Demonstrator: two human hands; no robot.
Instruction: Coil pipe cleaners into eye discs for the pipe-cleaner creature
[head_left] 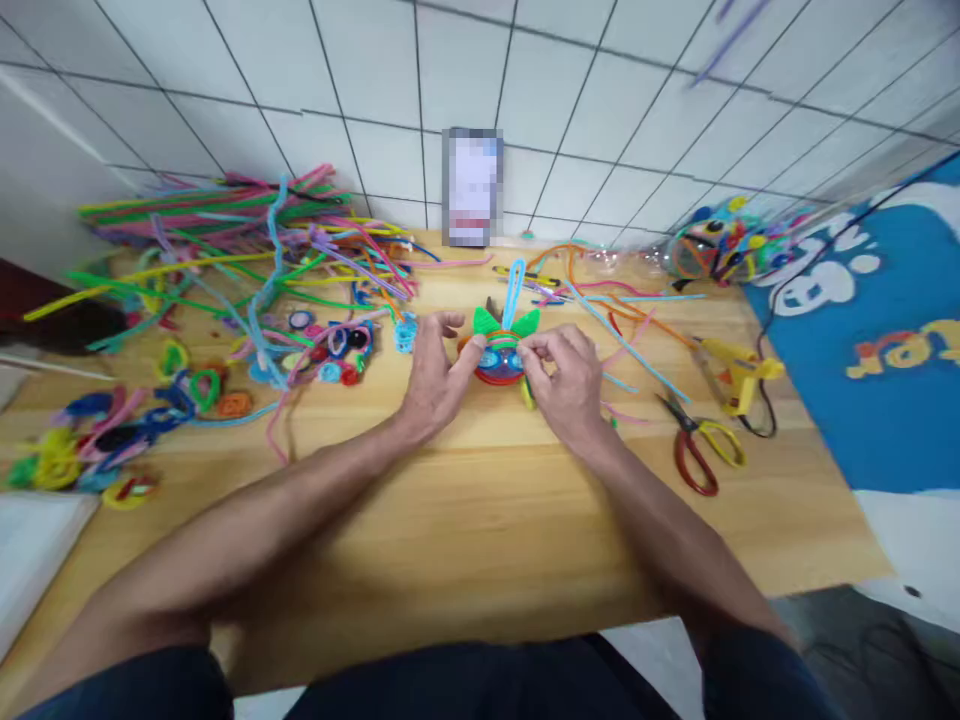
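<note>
A small pipe-cleaner ornament [500, 362] sits on the table in front of me. It has a clear round middle, blue, orange and red bands, two green pointed ears and a light-blue loop on top. My left hand [435, 378] is at its left side, thumb touching the edge and fingers apart. At the right side, my right hand [564, 378] has thumb and fingertips pinched together against the ornament's edge. Whatever fine part is between those fingertips is too small to make out. A curled light-blue pipe-cleaner piece [405, 333] lies just left of my left hand.
Loose pipe cleaners [225, 225] pile up at the back left, with coiled pieces [112, 430] nearer. Scissors [697, 445] and a yellow glue gun [739, 372] with a cord lie right. A phone [474, 188] leans on the tiled wall. A clear container [724, 245] holds colourful bits.
</note>
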